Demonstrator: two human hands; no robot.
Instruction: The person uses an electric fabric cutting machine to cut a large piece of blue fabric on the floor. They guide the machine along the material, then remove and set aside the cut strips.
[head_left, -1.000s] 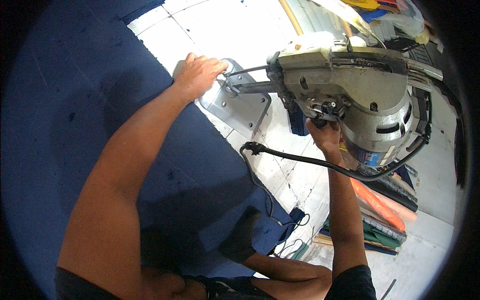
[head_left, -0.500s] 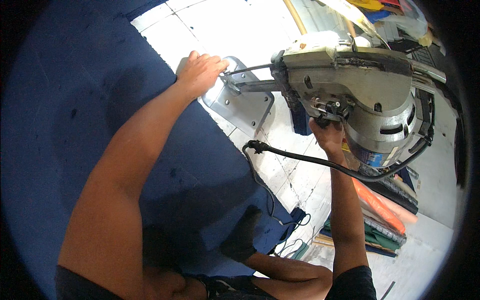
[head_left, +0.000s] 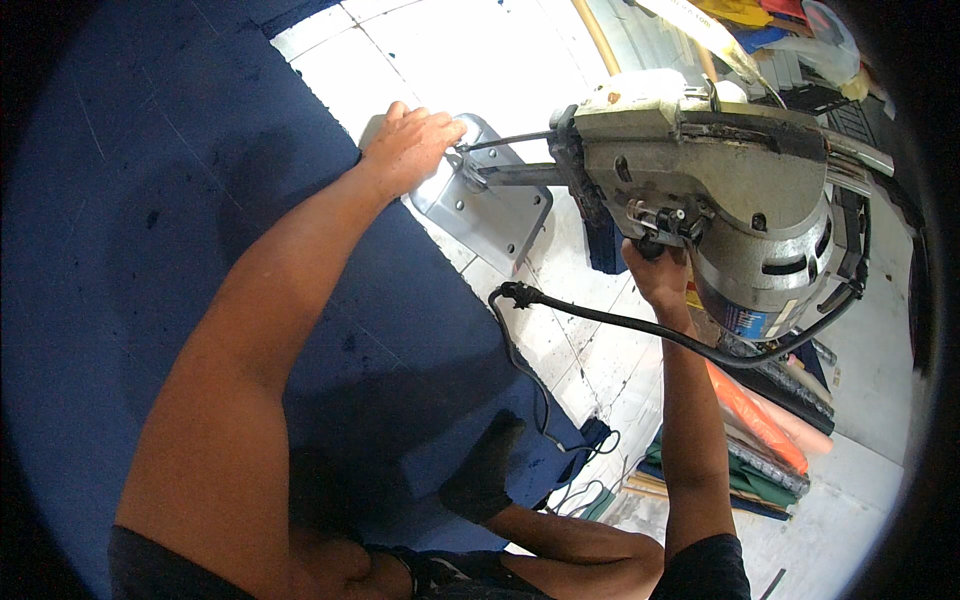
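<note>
A grey, worn electric fabric cutting machine stands at the right of the view, with a round motor housing and a flat silver base plate pierced with holes. Below its housing my right hand is closed around the handle, which the fingers partly hide. My left hand lies at the edge of the dark blue cloth, against the plate's near-left corner. Its fingers are bent and close together; what they pinch, if anything, is hidden. An upright bar and a thin rod join the plate to the machine.
A thick black power cable loops from the machine to a connector, and a thinner cord runs on toward my foot. White floor tiles border the cloth. Rolled fabrics lie at the right; coloured bags sit at the far right.
The machine, its base plate and my left hand appear slightly farther right and lower in the picture. Both hands keep their places on or beside the machine.
</note>
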